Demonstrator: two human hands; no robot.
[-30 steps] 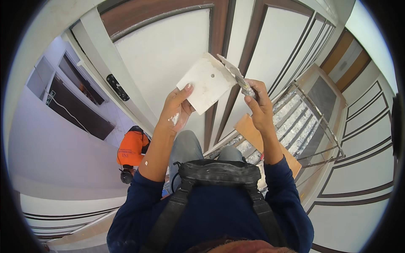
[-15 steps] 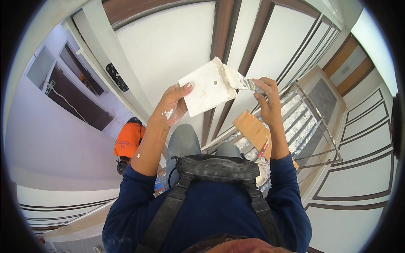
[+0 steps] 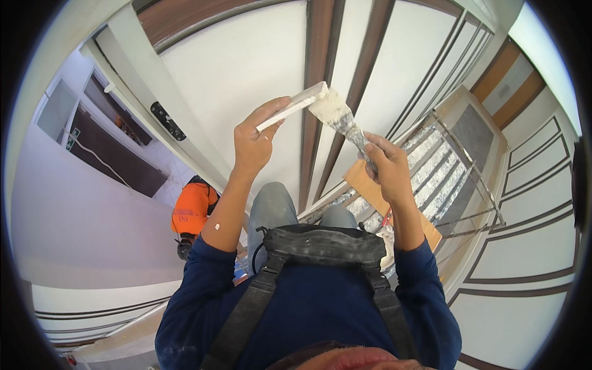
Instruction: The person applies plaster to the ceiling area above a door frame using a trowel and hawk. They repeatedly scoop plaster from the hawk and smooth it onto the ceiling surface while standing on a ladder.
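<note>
The person's left hand (image 3: 256,140) pinches the near end of a white board (image 3: 291,107), tilted nearly edge-on before the door (image 3: 237,58). The right hand (image 3: 388,163) is closed around the scraper (image 3: 353,133), its paste-coated blade right at the board's far end.

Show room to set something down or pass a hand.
Passing: between the forearms, above the black fabric pouch. Setting down: likely the tan wooden board, left of the right wrist. Crowded: around the flat white plate and putty-coated scraper.
</note>
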